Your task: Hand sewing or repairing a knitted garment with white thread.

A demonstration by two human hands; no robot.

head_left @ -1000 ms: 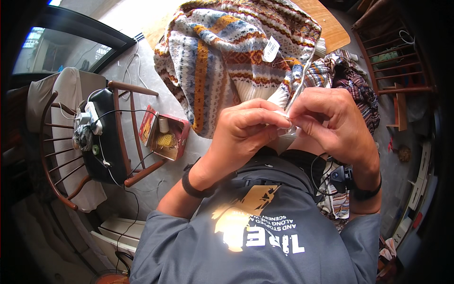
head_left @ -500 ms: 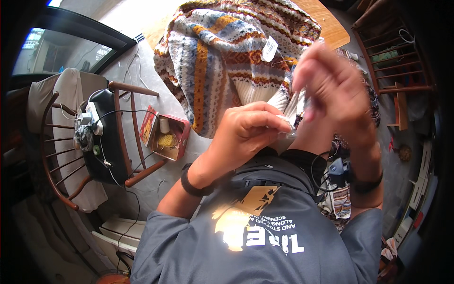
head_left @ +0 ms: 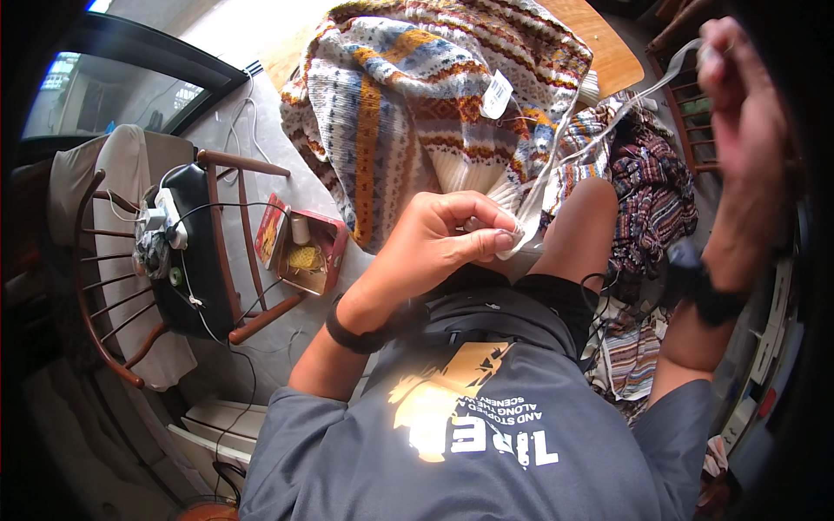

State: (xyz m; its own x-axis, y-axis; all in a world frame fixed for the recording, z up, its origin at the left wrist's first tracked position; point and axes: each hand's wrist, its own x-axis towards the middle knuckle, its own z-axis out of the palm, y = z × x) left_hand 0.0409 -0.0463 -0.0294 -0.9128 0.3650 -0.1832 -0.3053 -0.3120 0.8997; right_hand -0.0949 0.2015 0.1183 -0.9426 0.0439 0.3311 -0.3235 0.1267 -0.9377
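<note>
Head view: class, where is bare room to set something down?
Wooden tabletop: bare at its corner right of the patterned sweater, which crowds its middle. Gray floor: narrow bare patch between sweater and open red box. Chair seat: crowded by power strip, cables.

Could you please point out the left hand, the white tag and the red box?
Left hand [head_left: 439,230]: head view, back of hand.
White tag [head_left: 496,95]: head view, its face.
Red box [head_left: 337,254]: head view, right wall.

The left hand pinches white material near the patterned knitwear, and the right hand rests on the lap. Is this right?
Not quite: the head view shows the right hand raised at the upper right, not resting. The left hand does pinch white material near the patterned knitwear.
</note>
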